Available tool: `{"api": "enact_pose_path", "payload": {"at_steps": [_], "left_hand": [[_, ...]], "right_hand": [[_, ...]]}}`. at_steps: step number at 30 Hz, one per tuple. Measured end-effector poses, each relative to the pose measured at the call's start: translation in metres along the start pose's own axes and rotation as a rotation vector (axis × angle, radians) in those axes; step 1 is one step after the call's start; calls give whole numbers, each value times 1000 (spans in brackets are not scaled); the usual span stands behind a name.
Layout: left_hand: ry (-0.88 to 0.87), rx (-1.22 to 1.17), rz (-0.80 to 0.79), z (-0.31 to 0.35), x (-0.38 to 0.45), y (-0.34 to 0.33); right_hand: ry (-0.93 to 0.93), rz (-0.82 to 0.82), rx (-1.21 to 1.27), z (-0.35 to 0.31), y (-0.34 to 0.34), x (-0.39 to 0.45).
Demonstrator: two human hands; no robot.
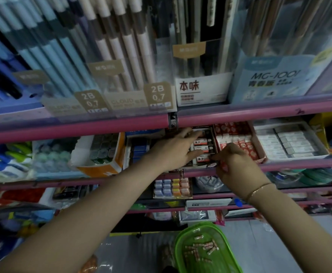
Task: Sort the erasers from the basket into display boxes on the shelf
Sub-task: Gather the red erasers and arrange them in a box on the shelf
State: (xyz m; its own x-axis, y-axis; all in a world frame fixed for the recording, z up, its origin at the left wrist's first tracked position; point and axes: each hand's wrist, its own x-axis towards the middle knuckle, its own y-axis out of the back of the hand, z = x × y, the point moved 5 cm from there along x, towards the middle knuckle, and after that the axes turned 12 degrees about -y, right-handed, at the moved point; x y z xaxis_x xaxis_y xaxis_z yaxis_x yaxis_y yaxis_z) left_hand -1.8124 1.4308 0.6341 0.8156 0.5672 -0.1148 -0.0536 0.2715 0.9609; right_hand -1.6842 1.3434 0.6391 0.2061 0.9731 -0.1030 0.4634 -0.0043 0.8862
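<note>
- left hand (176, 149) flat in the black display box (202, 148), fingers spread over white erasers (201, 147)
- right hand (238, 166) curled at that box's front right corner, just beside red display box (238, 140); grip unclear
- green basket (204, 251) on floor below, small wrapped erasers inside

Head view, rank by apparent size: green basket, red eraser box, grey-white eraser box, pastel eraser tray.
1. green basket, though it sits nearest the camera
2. grey-white eraser box
3. red eraser box, partly hidden by the right hand
4. pastel eraser tray
</note>
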Motion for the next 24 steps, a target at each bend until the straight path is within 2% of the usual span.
{"api": "enact_pose_path", "payload": {"at_steps": [3, 11, 16, 20, 24], "left_hand": [[-9, 100, -14, -2, 1, -6], [-86, 105, -30, -5, 2, -5], [-129, 77, 16, 7, 4, -8], [-106, -58, 63, 4, -7, -3], [-34, 235, 79, -10, -28, 0]], "right_hand": [[-39, 35, 35, -3, -5, -5], [-46, 109, 15, -10, -6, -3], [89, 219, -205, -15, 1, 4], [201, 34, -445, -17, -9, 26], [249, -106, -574, -20, -21, 41]]}}
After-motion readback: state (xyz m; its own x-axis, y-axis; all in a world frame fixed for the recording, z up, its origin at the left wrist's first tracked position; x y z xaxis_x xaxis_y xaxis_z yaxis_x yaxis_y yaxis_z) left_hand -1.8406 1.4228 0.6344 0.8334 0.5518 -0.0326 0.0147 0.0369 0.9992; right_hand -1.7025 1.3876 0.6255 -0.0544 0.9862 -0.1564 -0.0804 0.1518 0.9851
